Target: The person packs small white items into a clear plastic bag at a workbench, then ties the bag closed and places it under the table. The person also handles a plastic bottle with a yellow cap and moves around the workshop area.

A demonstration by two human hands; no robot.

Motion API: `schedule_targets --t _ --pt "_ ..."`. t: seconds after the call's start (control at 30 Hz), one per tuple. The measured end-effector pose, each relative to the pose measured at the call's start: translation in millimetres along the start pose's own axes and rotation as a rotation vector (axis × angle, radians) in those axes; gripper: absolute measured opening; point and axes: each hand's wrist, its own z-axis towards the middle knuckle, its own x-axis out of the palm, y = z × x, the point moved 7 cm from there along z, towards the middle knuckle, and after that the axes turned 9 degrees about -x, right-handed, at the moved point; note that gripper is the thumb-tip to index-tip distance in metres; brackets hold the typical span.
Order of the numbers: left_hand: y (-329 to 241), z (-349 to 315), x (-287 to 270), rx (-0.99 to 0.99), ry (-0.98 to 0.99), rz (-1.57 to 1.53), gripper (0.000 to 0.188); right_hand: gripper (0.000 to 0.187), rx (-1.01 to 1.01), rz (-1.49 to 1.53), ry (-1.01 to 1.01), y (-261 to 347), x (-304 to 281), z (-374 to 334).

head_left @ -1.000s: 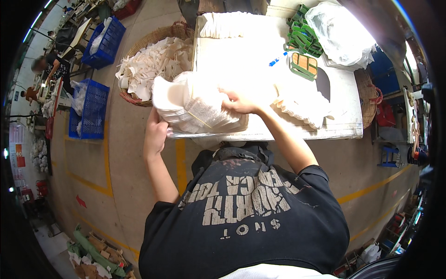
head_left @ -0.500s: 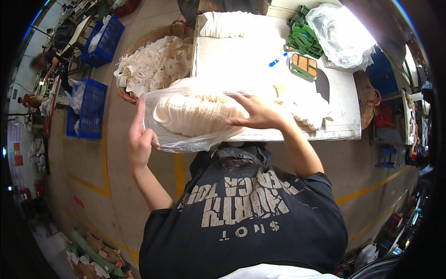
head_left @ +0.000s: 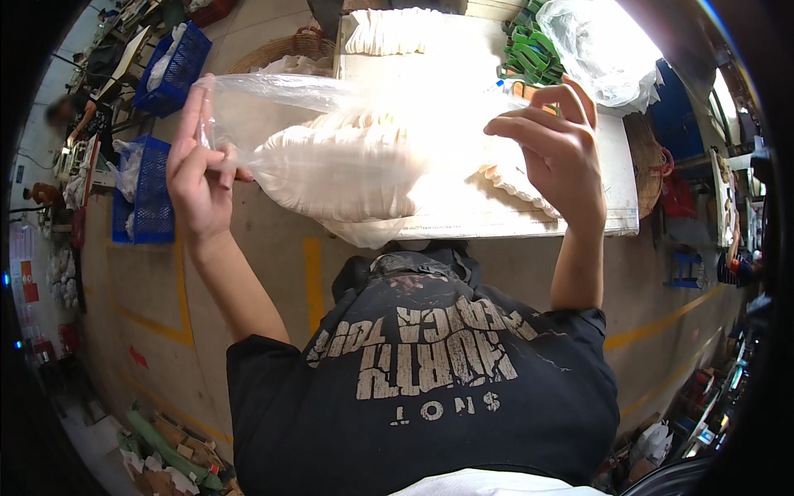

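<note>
A clear plastic bag (head_left: pixel 281 89) spreads over the near left of the white table, around a long row of thin cream cut pieces (head_left: pixel 331 186) standing on edge. My left hand (head_left: pixel 201 178) is raised at the bag's left end, thumb and fingers closed on the film. On the other side my right hand (head_left: pixel 564 153) hovers above the table, fingers bent and apart, with nothing clearly in it. Glare hides how far the bag reaches toward it. Below that hand lies a second pile of cream pieces (head_left: pixel 519 188).
At the table's (head_left: pixel 604 221) far side are another cream row (head_left: pixel 393 31), green frames (head_left: pixel 529 54) and a crumpled clear bag (head_left: pixel 591 50). A wicker basket (head_left: pixel 277 51) stands beyond the left edge. Blue crates (head_left: pixel 145 194) sit on the floor farther left.
My hands have moved apart and up: the left outward with the bag's end, the right off the cream row toward the right. The film between them has lifted and stretched leftward.
</note>
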Motion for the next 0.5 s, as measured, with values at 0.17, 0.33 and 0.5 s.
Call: schedule_targets --t 0.17,0.33,0.5 --pt "35.4 -2.3 -2.1 -0.13 0.0 0.05 0.083 0.023 0.079 0.028 0.053 -12.7 10.1 -32.3" --pt "3.5 -25.6 12.2 -0.071 0.08 -0.006 0.088 0.028 0.124 0.096 0.0 -4.6 -12.1 -34.3" --pt "2.1 -35.3 19.9 -0.095 0.118 -0.066 0.091 0.025 0.133 0.028 -0.094 -0.4 -27.9 -34.8"
